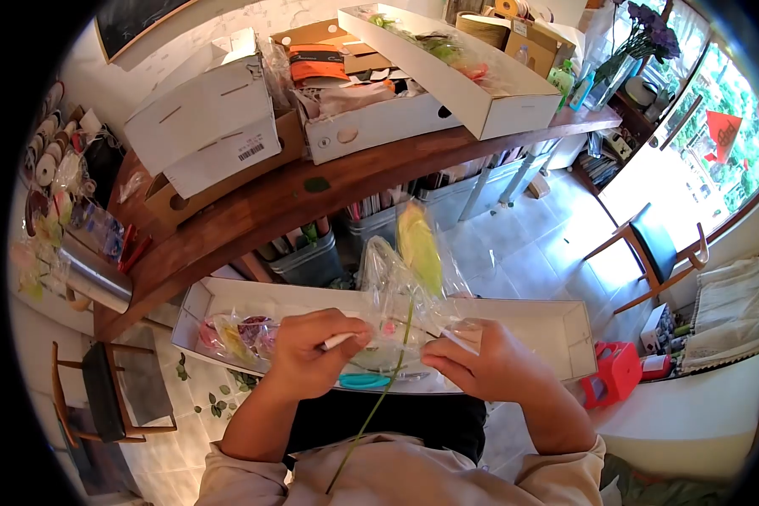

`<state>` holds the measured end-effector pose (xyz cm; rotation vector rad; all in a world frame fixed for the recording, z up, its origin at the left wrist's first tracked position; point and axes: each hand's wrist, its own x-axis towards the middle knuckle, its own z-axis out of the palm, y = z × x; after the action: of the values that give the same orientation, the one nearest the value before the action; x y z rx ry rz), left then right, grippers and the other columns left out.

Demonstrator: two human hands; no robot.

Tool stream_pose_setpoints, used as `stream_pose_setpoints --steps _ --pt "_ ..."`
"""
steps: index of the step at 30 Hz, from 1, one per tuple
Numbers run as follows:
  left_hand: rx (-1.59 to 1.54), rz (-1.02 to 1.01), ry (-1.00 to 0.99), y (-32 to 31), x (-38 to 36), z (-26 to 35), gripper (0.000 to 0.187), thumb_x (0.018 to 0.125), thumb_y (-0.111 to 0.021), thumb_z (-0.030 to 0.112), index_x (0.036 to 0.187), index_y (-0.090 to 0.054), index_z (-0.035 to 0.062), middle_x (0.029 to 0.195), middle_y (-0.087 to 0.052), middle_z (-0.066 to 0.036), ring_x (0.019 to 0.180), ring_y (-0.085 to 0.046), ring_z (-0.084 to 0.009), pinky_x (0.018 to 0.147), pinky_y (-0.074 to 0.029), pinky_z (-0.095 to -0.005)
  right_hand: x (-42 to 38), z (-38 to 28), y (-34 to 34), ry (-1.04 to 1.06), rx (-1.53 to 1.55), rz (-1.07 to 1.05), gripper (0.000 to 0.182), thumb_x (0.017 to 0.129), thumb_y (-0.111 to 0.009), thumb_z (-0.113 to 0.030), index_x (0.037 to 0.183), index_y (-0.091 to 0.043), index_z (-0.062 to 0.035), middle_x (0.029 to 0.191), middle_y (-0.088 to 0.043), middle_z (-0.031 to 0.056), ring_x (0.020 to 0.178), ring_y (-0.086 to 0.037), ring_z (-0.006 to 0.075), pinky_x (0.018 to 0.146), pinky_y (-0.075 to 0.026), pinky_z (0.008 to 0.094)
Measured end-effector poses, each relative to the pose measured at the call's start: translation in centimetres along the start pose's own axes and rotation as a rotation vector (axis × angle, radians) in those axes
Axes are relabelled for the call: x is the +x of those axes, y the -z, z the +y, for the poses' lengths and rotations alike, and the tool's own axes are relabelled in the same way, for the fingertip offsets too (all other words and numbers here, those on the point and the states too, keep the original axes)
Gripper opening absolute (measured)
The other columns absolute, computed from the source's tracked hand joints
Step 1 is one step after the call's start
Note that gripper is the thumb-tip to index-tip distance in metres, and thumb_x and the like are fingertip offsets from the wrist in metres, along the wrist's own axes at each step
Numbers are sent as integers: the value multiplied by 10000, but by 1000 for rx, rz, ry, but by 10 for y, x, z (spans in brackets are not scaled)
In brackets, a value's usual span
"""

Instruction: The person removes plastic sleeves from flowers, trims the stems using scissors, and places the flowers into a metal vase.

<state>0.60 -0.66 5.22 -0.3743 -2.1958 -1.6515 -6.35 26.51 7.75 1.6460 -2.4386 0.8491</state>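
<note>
Both hands are over a long white box (557, 333) at my waist. My left hand (312, 350) is closed around a small white stick-like piece (339, 340). Closed at the fingertips, my right hand (472, 358) pinches the edge of a clear plastic wrap (384, 274). Between the hands stands a yellow-green flower (419, 249) inside the wrap, its long green stem (371, 413) running down towards my body. Teal-handled scissors (364, 381) lie at the near side of the box. Wrapped pink and purple flowers (240, 336) lie in its left part.
Beyond, a curved wooden counter (270, 202) carries white boxes (202, 118) and an open box of flowers (523, 110). Grey buckets (308, 261) stand beneath it. Chairs stand at left (110, 392) and right (649, 249), with a red stool (613, 375) beside the box.
</note>
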Motion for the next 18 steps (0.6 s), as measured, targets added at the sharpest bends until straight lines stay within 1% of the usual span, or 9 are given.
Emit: stream_pose_setpoints --steps 1,3,6,7,9,10,13,15,18 --pt "84 -13 -169 0 1 -3 99 880 -782 -1 977 -767 2 676 -648 -77 565 -608 -137 513 -459 -258 -2 5 -3 -42 181 -7 261 911 -815 -256 1094 -757 -79 937 -739 107 845 -702 296 770 -532 386" --pt "119 -31 -211 2 -4 -4 148 842 -784 -27 983 -765 13 719 -658 -96 610 -638 -174 550 -489 -279 -8 16 -10 -125 545 -20 368 925 -806 -329 1146 -741 -41 976 -745 124 863 -708 289 790 -537 382" --pt "131 -30 -351 2 -6 -4 254 807 -798 -16 1053 -764 38 797 -698 -97 664 -677 -230 579 -522 -313 -15 21 -24 -239 1396 -3 443 1024 -685 -353 1207 -694 51 1100 -723 121 1026 -690 216 934 -494 314" --pt "129 -22 -411 2 -6 -4 296 800 -805 -4 1088 -764 48 825 -715 -93 680 -689 -249 584 -531 -325 -15 26 -31 -291 1470 -22 463 1033 -672 -371 1231 -684 47 1108 -715 113 1037 -675 199 930 -496 321" --pt "115 -91 -488 0 -1 -2 253 795 -801 -28 1038 -752 25 800 -685 -82 641 -662 -219 555 -509 -312 -12 34 -46 -396 1619 -57 505 1049 -646 -409 1279 -664 40 1124 -697 98 1058 -645 166 922 -500 336" --pt "109 -127 -528 1 2 -1 233 792 -800 -40 1013 -746 14 787 -670 -76 621 -649 -205 541 -497 -305 -10 32 -50 -388 1607 -43 473 1042 -662 -381 1265 -672 36 1113 -701 100 1038 -651 169 904 -507 334" --pt "158 -193 -618 5 7 2 277 786 -845 3 1040 -737 18 781 -657 -69 614 -642 -202 526 -485 -305 -2 29 -54 -369 1573 -36 382 1017 -711 -295 1218 -693 29 1076 -710 103 971 -665 174 845 -528 325" --pt "185 -194 -658 9 10 9 301 783 -870 52 1050 -734 24 776 -647 -58 606 -635 -200 525 -481 -301 5 29 -48 -370 1558 -71 326 996 -744 -234 1182 -702 31 1048 -713 103 921 -667 170 798 -539 315" --pt "216 -160 -740 9 13 14 325 768 -896 100 1045 -737 34 801 -647 -41 599 -616 -183 511 -475 -296 14 14 -25 -451 1370 -80 249 964 -775 -146 1135 -711 24 1010 -713 93 862 -662 167 744 -541 305"
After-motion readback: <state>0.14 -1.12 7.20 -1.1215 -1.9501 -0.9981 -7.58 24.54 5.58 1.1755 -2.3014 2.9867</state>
